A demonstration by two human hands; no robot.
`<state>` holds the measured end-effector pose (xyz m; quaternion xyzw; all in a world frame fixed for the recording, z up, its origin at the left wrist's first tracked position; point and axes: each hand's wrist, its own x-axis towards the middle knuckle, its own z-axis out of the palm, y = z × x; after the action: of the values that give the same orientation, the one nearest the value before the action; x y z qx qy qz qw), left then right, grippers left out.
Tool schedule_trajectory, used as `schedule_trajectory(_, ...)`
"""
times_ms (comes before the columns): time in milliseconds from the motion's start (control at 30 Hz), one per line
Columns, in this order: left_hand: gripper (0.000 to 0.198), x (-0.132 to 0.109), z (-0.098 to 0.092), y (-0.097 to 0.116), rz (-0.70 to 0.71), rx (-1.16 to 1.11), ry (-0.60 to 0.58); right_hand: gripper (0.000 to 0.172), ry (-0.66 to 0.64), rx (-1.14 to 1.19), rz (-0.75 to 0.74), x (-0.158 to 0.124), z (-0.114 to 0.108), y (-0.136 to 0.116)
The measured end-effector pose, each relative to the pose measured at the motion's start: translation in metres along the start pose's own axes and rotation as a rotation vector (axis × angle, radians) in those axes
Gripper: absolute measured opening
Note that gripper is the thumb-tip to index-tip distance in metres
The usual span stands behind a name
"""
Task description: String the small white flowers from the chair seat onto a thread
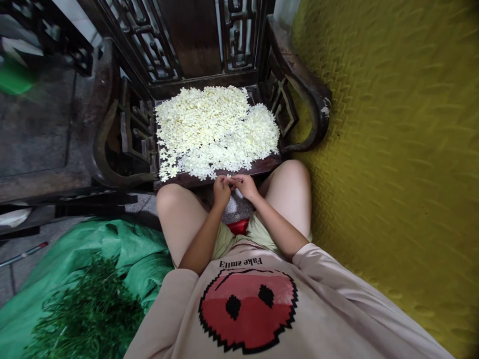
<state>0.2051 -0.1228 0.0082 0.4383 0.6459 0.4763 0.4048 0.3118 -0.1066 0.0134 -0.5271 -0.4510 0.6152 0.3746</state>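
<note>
A heap of small white flowers (pixel 213 129) covers the seat of a dark carved wooden chair (pixel 299 80) in front of me. My left hand (pixel 221 190) and my right hand (pixel 245 185) meet just below the chair's front edge, fingers pinched together on one small white flower (pixel 229 177). Both hands hover between my bare knees.
A green plastic sheet (pixel 123 244) lies at my left with a pile of green leafy sprigs (pixel 90 309) on it. A yellow ribbed wall or mat (pixel 392 149) rises close on the right. Something red (pixel 239 227) sits under me. Dark wooden furniture stands at the left.
</note>
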Motion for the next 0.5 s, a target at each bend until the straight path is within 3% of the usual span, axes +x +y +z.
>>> schedule_trajectory(167,0.013,0.001,0.003,-0.003,-0.062,-0.020,0.008,0.029,0.118,-0.339,-0.152,-0.007,0.000,-0.002)
schedule_trajectory(333,0.020,0.009,0.000,-0.010,-0.128,-0.098,0.073,0.021,0.089,-0.282,-0.168,-0.004,0.003,-0.003)
schedule_trajectory(500,0.030,0.015,-0.004,-0.018,-0.147,-0.192,0.046,0.018,0.077,-0.204,-0.103,0.001,0.005,-0.004)
